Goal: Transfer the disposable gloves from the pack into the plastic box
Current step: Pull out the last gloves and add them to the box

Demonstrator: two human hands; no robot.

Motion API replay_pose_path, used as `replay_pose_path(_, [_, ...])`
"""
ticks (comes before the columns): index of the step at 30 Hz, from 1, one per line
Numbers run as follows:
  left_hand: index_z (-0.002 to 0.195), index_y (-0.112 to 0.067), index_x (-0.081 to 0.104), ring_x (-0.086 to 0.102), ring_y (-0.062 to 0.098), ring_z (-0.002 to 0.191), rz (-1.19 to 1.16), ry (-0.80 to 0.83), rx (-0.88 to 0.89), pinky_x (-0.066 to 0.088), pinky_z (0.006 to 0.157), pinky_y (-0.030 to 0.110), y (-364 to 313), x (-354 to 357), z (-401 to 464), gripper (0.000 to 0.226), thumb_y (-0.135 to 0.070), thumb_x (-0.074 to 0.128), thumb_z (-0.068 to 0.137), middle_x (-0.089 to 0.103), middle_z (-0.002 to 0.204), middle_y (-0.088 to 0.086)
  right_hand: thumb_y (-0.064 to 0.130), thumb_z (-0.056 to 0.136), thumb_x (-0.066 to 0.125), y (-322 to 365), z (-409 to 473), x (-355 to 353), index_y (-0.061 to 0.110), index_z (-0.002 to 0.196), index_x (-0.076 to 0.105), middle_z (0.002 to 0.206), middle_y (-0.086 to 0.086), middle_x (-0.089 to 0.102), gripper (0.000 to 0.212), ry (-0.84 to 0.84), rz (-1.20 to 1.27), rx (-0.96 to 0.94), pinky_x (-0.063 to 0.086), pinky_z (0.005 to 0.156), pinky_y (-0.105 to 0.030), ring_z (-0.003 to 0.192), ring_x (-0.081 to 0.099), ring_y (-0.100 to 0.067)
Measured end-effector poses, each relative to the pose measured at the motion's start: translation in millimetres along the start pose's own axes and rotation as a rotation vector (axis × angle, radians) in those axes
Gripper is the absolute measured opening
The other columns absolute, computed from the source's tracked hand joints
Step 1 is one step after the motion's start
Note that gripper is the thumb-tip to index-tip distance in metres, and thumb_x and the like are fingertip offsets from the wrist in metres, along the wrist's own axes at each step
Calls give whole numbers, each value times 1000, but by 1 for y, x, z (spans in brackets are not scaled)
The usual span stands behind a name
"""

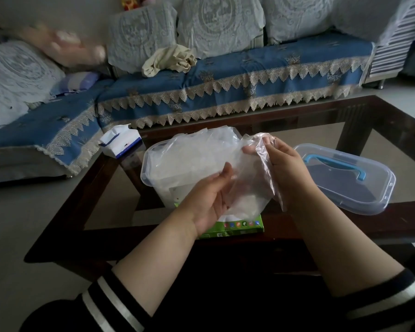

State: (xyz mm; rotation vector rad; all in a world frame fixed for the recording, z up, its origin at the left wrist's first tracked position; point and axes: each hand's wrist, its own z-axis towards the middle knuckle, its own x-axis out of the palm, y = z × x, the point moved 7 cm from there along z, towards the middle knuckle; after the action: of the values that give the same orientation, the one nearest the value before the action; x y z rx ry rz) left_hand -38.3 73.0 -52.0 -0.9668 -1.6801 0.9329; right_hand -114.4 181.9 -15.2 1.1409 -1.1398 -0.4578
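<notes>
Both hands over the plastic box [153, 173] on table [393, 130]: left hand [211, 200] and right hand [277, 159] each grasp clear gloves [244, 185]. Green pack [240, 227] just behind box, lid [345, 178] to the right.

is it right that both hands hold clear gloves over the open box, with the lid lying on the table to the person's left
Not quite. The head view shows the lid lying on the table to the person's right, not the left. The rest holds: the left hand and right hand hold the clear gloves over the open box.
</notes>
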Motion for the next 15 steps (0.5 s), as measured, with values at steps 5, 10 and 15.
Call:
replay_pose_path(5, [112, -22, 53, 60, 6, 60, 199, -297, 403, 53, 58, 22, -53, 0, 1, 23, -6, 55, 95, 70, 79, -3, 15, 98, 52, 4, 7, -14, 11, 89, 61, 75, -2, 72, 14, -95, 119, -66, 58, 64, -34, 66, 66, -16])
replay_pose_path(10, [97, -30, 48, 40, 1, 46, 644, -413, 535, 31, 40, 15, -112, -13, 21, 18, -12, 51, 99, 68, 91, -3, 17, 93, 59, -4, 21, -37, 17, 127, 51, 100, -5, 65, 35, -263, 78, -49, 53, 62, -25, 72, 61, -12])
replay_pose_path(15, [97, -28, 49, 43, 6, 55, 776, -429, 440, 30, 41, 19, -145, -47, 49, 15, -14, 55, 98, 73, 92, -7, 17, 94, 59, -11, 34, -56, 20, 131, 45, 85, -3, 65, 39, -354, 111, -15, 42, 50, -21, 51, 46, -7])
